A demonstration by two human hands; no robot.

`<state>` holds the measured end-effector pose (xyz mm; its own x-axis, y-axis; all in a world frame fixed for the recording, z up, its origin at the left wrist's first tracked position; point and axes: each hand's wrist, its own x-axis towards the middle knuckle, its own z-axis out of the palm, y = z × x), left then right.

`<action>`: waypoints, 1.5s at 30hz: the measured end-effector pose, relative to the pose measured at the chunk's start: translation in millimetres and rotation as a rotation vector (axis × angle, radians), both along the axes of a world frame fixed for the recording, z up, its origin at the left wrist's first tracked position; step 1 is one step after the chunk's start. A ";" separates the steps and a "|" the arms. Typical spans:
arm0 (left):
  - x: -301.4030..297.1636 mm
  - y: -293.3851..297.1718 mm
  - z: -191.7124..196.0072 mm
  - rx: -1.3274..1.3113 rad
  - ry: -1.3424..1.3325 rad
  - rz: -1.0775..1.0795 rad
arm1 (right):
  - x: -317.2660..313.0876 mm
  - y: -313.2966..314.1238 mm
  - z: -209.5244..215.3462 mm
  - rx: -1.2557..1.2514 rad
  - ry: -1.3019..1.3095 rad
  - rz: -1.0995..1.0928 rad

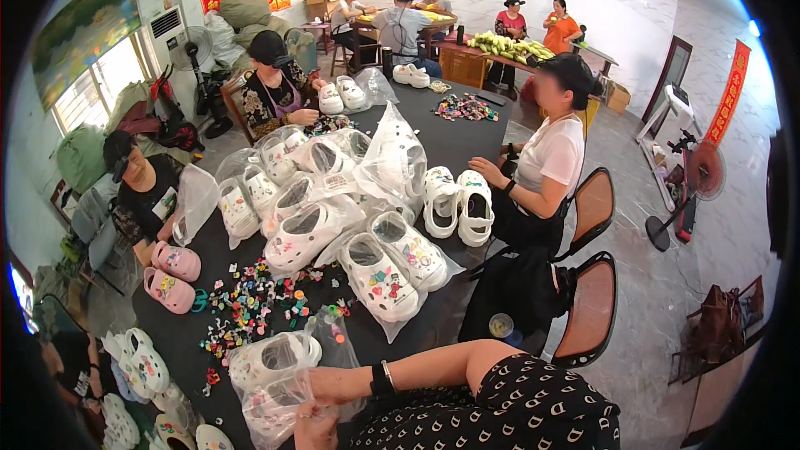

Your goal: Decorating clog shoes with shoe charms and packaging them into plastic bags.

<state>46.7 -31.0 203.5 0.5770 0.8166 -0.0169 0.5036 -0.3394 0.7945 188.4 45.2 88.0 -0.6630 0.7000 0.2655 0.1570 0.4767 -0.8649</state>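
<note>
A pair of white clogs (271,356) with charms lies in a clear plastic bag (279,408) at the table's near edge. My right hand (329,385), wearing a dark wristband, is closed on the bag's edge beside the clogs. Just below it, my left hand (315,425) pinches the same plastic; part of it is cut off by the lower edge of the view. Loose colourful shoe charms (250,308) are spread on the dark table (462,129) beyond the clogs.
Bagged white clogs (304,233) are piled mid-table. An unbagged white pair (458,204) stands to their right, pink clogs (171,275) to their left. Co-workers sit around the table. More white clogs (146,362) are at lower left. A chair (587,308) stands at right.
</note>
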 end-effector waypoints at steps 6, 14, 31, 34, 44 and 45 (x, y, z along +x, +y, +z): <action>-9.9 -6.3 -6.5 0.324 0.089 -0.172 | -18.3 13.2 -15.0 0.360 -0.398 -0.125; -16.0 -14.5 -2.6 0.279 0.038 -0.104 | -44.5 20.4 -6.6 0.437 -0.534 -0.517; -54.9 -27.8 0.2 0.400 -0.022 0.104 | -46.4 50.7 -28.7 0.586 -0.848 -0.440; -86.9 -18.5 -28.6 0.655 0.142 0.367 | -34.1 46.2 -17.1 0.569 -0.879 -0.301; -127.6 12.7 -101.2 -0.401 -0.716 1.008 | 29.7 -9.5 106.9 0.797 -0.714 -0.182; -128.5 18.0 -115.1 -0.489 -0.940 0.877 | 32.2 -12.9 113.1 0.817 -0.672 -0.201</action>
